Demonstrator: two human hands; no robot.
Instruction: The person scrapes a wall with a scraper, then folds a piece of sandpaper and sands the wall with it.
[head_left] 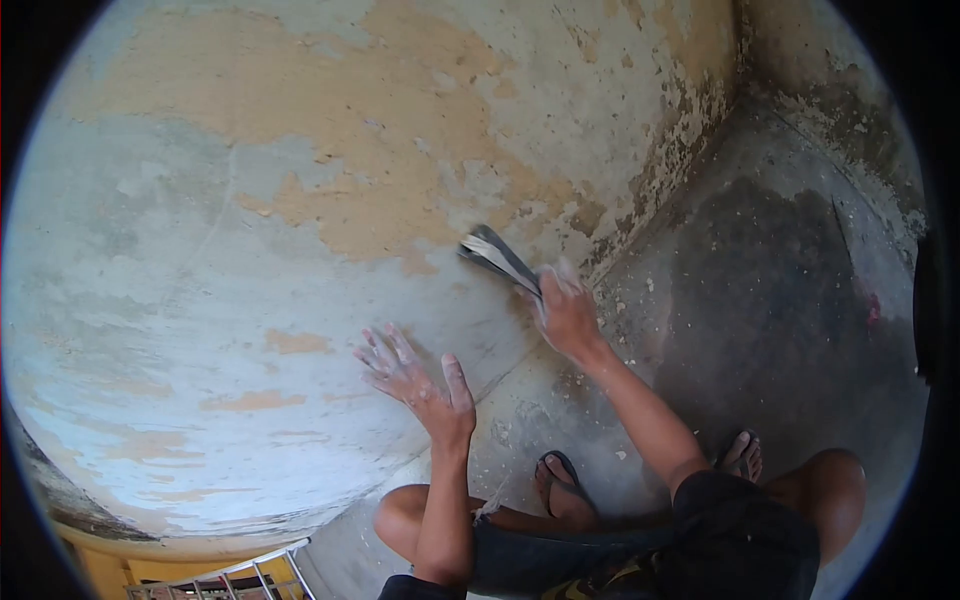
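Note:
My right hand (565, 312) is closed round one end of a long, flat dark grey folded strip (500, 258) with a pale inner face. Its far end lies over the wall at the lower border of a peeling tan patch (380, 190). To the left, my left hand (415, 385) is open, fingers spread and thumb apart, in front of the pale part of the wall (200, 280). It holds nothing. White dust coats the fingers of both hands.
A stained grey floor (770, 290) meets the wall at a flaking, crumbly edge (660, 200). My feet in sandals (565, 485) are below my hands. At the lower left lies a metal ladder (235, 578). A second wall (840, 60) closes the corner at upper right.

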